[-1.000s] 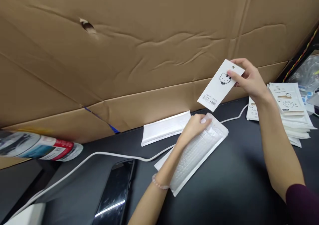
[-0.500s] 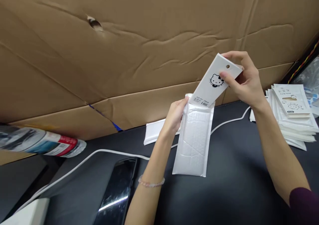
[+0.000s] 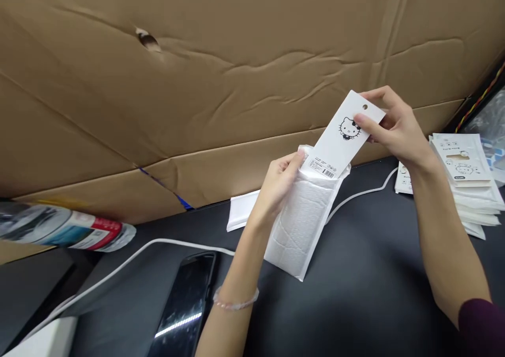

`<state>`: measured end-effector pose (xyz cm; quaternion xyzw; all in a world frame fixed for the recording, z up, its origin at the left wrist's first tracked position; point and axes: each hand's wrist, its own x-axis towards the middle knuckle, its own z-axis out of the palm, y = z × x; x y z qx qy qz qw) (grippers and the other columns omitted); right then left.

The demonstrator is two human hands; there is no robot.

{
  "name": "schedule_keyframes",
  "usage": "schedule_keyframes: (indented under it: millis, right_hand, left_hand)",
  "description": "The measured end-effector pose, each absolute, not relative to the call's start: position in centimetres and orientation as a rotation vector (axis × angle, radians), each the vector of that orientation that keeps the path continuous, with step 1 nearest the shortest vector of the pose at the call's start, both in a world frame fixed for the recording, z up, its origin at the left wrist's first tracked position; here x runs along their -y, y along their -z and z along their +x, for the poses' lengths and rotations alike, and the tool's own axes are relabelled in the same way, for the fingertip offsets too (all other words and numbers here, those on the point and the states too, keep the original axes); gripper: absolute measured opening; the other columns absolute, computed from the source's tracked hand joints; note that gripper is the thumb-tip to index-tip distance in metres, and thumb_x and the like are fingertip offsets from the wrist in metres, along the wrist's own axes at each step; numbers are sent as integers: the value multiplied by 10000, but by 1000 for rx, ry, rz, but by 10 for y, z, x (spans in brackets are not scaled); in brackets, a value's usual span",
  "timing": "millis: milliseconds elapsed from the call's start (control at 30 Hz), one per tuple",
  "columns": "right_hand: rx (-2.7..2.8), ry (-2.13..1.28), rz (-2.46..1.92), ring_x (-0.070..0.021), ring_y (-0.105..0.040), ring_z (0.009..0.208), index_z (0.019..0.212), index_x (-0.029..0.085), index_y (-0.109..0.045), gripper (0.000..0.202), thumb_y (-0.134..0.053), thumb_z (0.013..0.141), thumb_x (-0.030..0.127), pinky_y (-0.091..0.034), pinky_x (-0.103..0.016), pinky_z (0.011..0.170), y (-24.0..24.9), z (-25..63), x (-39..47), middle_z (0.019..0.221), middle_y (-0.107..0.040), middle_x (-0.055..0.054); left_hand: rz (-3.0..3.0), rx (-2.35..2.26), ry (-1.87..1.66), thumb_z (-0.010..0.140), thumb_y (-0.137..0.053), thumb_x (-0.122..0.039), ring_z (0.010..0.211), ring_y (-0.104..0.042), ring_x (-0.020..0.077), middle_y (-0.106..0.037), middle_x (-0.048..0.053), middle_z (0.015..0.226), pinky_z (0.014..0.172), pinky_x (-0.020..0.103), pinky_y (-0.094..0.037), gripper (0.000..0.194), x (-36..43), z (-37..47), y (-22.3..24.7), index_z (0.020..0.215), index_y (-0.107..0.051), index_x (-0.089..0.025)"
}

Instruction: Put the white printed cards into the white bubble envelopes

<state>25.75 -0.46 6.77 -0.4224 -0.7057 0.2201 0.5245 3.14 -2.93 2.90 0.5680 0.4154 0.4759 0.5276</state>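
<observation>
My left hand point(image 3: 284, 180) pinches the upper left edge of a white padded envelope point(image 3: 302, 220), which hangs tilted over the dark table. Between the thumb and fingers of my right hand point(image 3: 394, 125) is the top of a flat white package point(image 3: 335, 141) with a black cat drawing, a punched hole and a barcode label. The package slants down to the left, its lower end at the envelope's mouth. How far it reaches inside is hard to tell.
Another white envelope point(image 3: 241, 209) lies behind my left wrist. A phone point(image 3: 187, 299), a white cable point(image 3: 158, 239) and a plastic bottle point(image 3: 79, 228) are on the left. White packages point(image 3: 465, 162) are stacked at right, before a cardboard wall point(image 3: 236, 99).
The envelope has tilted, its lower end swinging left and its mouth moving slightly right. My right hand and the package have shifted a little right, and the mouth looks wider.
</observation>
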Motion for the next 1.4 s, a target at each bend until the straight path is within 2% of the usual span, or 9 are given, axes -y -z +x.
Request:
schedule_keyframes:
  millis: [233, 467, 633, 767, 900, 1033, 1133, 1267, 1400]
  right_hand:
    - [1615, -468, -918, -126, -608, 652, 1112, 282, -541, 367, -704, 820, 434, -463, -262, 530, -72, 253, 9, 835, -674, -16]
    - [1649, -547, -885, -127, -626, 644, 1033, 266, -514, 377, -703, 807, 502, -483, -254, 522, -72, 242, 11, 800, -689, -3]
    - [1541, -409, -788, -105, -602, 607, 944, 250, -551, 260, -734, 812, 380, -434, -246, 480, -78, 243, 16, 798, -678, -10]
    - [1599, -464, -779, -88, -574, 560, 950, 248, -551, 258, -741, 806, 348, -398, -227, 447, -81, 241, 23, 752, -673, 6]
    - [1696, -617, -805, -122, -639, 680, 1006, 255, -549, 367, -757, 769, 440, -481, -249, 527, -78, 234, 23, 939, -708, -29]
    - [1607, -553, -814, -180, -682, 865, 1133, 292, -513, 410, -634, 838, 550, -528, -282, 612, -69, 218, 20, 1072, -684, -48]
    - [1506, -552, -797, -182, -689, 864, 1123, 315, -476, 357, -608, 865, 522, -523, -278, 589, -63, 204, 20, 1076, -672, -40]
    - [1510, -647, -747, -150, -675, 728, 1014, 282, -500, 291, -666, 845, 451, -533, -273, 584, -59, 196, 21, 890, -694, -6]
    - [1830, -634, -677, -175, -667, 930, 1066, 236, -608, 312, -653, 852, 458, -562, -323, 799, -61, 202, 20, 1059, -692, -34]
  left_hand:
    - [1568, -1129, -1147, 902, -527, -444, 748, -572, 161, -677, 19, 749, 704, 250, -415, 369, 35, 30, -38, 732, -698, -164]
    - [1591, -1170, -1151, 905, -529, -469, 735, -563, 155, -666, 19, 757, 689, 252, -412, 372, 36, 23, -43, 757, -689, -168]
    - [1712, -1195, -1133, 912, -517, -454, 746, -570, 169, -647, 16, 723, 682, 253, -420, 379, 37, 20, -47, 711, -669, -172]
    - [1748, -1227, -1218, 925, -506, -441, 708, -550, 155, -629, 5, 700, 638, 244, -394, 376, 41, 23, -48, 738, -681, -166]
    - [1772, -1130, -1167, 932, -506, -452, 757, -580, 163, -667, 8, 765, 672, 239, -419, 377, 43, 27, -49, 838, -723, -159]
    - [1608, -1110, -1339, 920, -533, -469, 815, -616, 175, -704, 24, 819, 722, 241, -460, 370, 42, 29, -47, 862, -732, -162]
    - [1481, -1149, -1463, 901, -562, -479, 805, -626, 174, -712, 29, 818, 711, 241, -477, 362, 40, 26, -47, 810, -723, -168]
    - [1432, -1120, -1498, 878, -604, -482, 807, -642, 178, -726, 35, 830, 706, 246, -489, 343, 40, 21, -48, 825, -731, -168]
    - [1417, -1071, -1544, 886, -610, -450, 795, -643, 153, -737, 13, 857, 699, 233, -482, 304, 39, 16, -49, 824, -743, -185]
